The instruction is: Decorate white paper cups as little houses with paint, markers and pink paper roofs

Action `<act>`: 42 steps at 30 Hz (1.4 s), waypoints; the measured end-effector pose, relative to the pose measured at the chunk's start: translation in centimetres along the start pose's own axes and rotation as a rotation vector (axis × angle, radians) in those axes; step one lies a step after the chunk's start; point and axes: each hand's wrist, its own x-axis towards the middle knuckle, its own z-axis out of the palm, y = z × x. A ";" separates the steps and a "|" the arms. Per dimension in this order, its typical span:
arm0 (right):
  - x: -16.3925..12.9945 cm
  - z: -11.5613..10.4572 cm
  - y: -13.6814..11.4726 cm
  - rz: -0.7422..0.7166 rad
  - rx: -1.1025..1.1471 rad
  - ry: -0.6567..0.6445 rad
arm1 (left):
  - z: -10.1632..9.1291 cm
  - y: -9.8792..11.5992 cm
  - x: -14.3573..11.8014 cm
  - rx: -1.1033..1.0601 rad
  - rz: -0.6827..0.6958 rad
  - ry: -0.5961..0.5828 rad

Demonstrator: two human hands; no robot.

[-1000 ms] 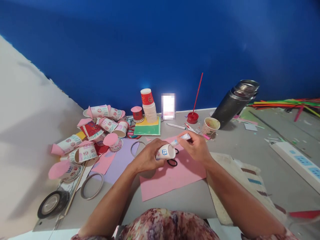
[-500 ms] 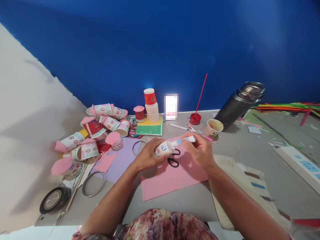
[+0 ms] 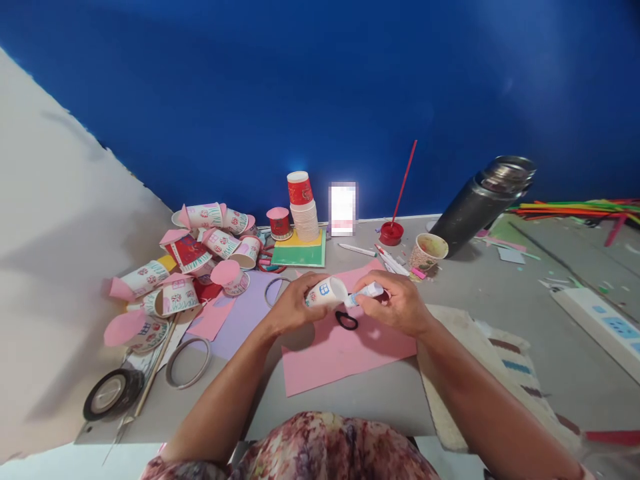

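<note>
My left hand point(image 3: 294, 305) is wrapped round a white paper cup point(image 3: 319, 293) with a blue window and red flowers drawn on it. The cup lies tilted on its side, its open end towards the right. My right hand point(image 3: 393, 301) pinches a white glue stick point(image 3: 370, 291) with blue print, its tip close to the cup's rim; I cannot tell whether it touches. Below them a sheet of pink paper point(image 3: 345, 363) lies on the table. On it shows a black scissors handle point(image 3: 346, 321), the rest hidden under my hands.
Decorated paper cups point(image 3: 180, 293) are heaped on the left, near tape rolls point(image 3: 187, 363). Behind stand stacked cups point(image 3: 304, 220), a bright screen point(image 3: 343, 210) and a red stick in a base point(image 3: 391, 233). To the right are a black flask point(image 3: 470, 207), a cloth point(image 3: 465, 373) and a power strip point(image 3: 600, 327).
My right hand has tipped the glue stick and brought it lower beside the cup's rim. The cup has turned slightly, showing more of its opening. The view has shifted a little.
</note>
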 end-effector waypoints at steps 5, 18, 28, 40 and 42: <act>0.1 -0.3 0.5 0.104 0.034 0.116 | -0.6 -0.4 0.0 -0.212 -0.057 -0.106; -0.5 0.3 -0.2 0.036 0.106 0.021 | 0.0 -0.1 -0.1 -0.233 -0.078 -0.208; -0.1 0.5 0.0 0.147 0.063 0.102 | 0.5 1.7 -0.3 -0.136 -0.100 -0.298; -0.1 -1.2 0.1 0.027 0.223 -0.160 | 0.1 1.0 -0.2 -0.137 -0.140 -0.428; -0.2 -1.2 0.1 0.048 0.247 -0.164 | 0.0 0.8 -0.1 -0.163 -0.150 -0.440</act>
